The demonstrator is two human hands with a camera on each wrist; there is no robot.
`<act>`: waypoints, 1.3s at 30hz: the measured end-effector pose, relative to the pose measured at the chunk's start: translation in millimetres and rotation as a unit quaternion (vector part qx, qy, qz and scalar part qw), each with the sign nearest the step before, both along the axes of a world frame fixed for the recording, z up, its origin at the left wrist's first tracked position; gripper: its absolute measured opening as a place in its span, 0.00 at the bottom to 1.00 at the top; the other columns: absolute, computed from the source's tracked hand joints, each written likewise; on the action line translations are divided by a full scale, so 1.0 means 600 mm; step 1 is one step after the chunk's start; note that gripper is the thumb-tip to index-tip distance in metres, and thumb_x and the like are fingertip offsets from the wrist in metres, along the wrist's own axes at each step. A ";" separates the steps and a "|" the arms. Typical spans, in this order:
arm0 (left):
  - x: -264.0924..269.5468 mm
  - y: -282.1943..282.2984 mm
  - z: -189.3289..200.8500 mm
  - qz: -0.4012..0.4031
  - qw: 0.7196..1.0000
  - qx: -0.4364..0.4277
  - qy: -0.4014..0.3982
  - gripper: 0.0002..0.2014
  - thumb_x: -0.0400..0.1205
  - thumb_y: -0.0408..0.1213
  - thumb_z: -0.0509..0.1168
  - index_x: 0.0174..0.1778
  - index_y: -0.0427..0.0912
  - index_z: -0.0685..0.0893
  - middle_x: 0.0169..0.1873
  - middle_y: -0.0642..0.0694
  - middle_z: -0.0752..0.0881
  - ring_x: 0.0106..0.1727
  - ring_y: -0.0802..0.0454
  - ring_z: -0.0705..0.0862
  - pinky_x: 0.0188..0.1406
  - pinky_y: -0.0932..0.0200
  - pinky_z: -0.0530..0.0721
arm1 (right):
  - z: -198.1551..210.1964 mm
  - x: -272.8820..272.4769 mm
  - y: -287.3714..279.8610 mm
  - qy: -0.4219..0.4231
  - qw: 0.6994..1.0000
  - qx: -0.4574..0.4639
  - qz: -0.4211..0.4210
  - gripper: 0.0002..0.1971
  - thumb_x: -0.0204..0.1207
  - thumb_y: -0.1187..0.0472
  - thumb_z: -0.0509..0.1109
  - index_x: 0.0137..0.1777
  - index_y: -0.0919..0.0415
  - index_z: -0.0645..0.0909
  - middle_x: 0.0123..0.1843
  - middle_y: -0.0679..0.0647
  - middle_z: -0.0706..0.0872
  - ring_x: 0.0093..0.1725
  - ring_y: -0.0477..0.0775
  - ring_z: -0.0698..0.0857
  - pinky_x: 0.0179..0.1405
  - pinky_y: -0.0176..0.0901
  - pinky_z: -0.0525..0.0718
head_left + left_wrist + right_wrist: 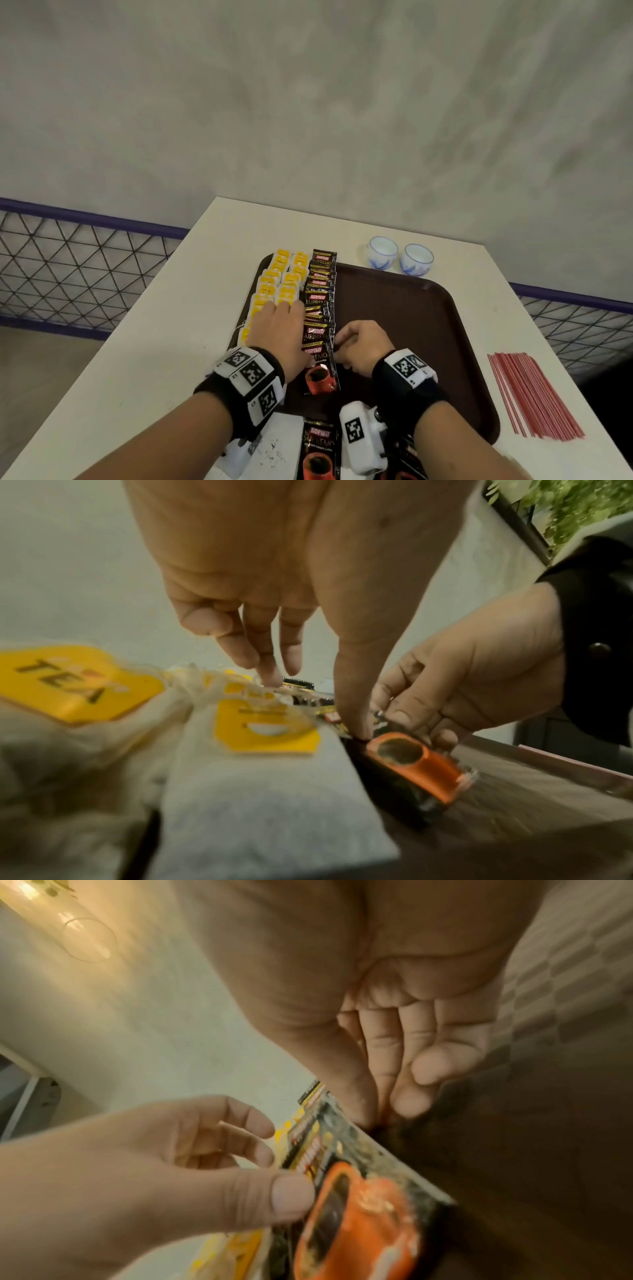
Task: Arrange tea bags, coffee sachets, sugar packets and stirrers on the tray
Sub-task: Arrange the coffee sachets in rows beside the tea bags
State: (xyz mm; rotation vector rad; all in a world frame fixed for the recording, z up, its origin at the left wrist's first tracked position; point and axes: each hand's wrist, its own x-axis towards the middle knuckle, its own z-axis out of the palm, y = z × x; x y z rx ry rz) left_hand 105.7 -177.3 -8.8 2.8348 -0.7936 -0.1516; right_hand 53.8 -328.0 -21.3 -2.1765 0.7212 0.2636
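Observation:
A brown tray (pixel 411 325) lies on a white table (pixel 164 342). Yellow-tagged tea bags (pixel 274 284) fill two columns at its left edge. Beside them runs an overlapped column of black coffee sachets (pixel 322 274). The nearest sachet (pixel 320 373), printed with an orange cup, ends that column. My left hand (pixel 277 329) rests over the tea bags with fingers extended, and its thumb (pixel 356 723) presses the sachet's (pixel 411 764) left edge. My right hand (pixel 359 346) has its fingers curled and pinches the right edge of that sachet (pixel 359 1218).
Red stirrers (pixel 534 394) lie in a bundle on the table right of the tray. Two small white cups (pixel 382 251) (pixel 416 259) stand behind it. More coffee sachets (pixel 318 448) and a white flat item (pixel 277 442) lie at the table's near edge. Mesh railing flanks the table.

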 end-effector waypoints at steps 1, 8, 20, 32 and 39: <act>0.002 -0.001 -0.003 0.006 1.000 0.003 0.001 0.37 0.67 0.59 0.74 0.67 0.49 0.69 0.63 0.50 0.78 0.65 0.46 0.73 0.65 0.51 0.73 | -0.001 0.001 -0.001 -0.007 1.000 0.002 -0.008 0.11 0.68 0.69 0.77 0.36 0.53 0.81 0.39 0.54 0.87 0.33 0.49 0.83 0.32 0.39 0.80; 0.005 -0.013 -0.010 0.023 0.999 0.026 0.026 0.41 0.66 0.61 0.74 0.69 0.49 0.65 0.63 0.48 0.79 0.67 0.44 0.71 0.65 0.47 0.68 | -0.007 0.015 0.007 -0.046 0.998 0.013 -0.033 0.09 0.76 0.66 0.70 0.42 0.49 0.80 0.51 0.59 0.89 0.42 0.53 0.85 0.49 0.48 0.86; 0.009 -0.031 -0.014 0.022 0.997 -0.012 0.076 0.39 0.68 0.52 0.76 0.70 0.49 0.63 0.60 0.48 0.82 0.64 0.44 0.78 0.67 0.46 0.70 | -0.007 0.011 0.019 -0.030 0.999 0.022 -0.017 0.08 0.78 0.65 0.68 0.50 0.52 0.85 0.53 0.56 0.90 0.53 0.55 0.88 0.59 0.51 0.86; 0.008 -0.038 -0.017 0.012 0.989 -0.081 0.123 0.43 0.69 0.43 0.77 0.76 0.46 0.59 0.64 0.48 0.81 0.65 0.46 0.81 0.67 0.46 0.76 | -0.022 0.017 0.014 -0.059 0.996 0.063 -0.017 0.14 0.73 0.68 0.68 0.39 0.44 0.80 0.42 0.51 0.89 0.47 0.56 0.89 0.57 0.57 0.87; 0.008 -0.037 -0.017 0.026 0.986 -0.087 0.138 0.47 0.69 0.42 0.78 0.78 0.47 0.56 0.69 0.48 0.77 0.71 0.47 0.76 0.71 0.47 0.73 | -0.034 0.023 0.008 -0.081 0.992 0.092 -0.029 0.15 0.70 0.68 0.69 0.42 0.42 0.82 0.46 0.53 0.91 0.50 0.56 0.90 0.58 0.59 0.86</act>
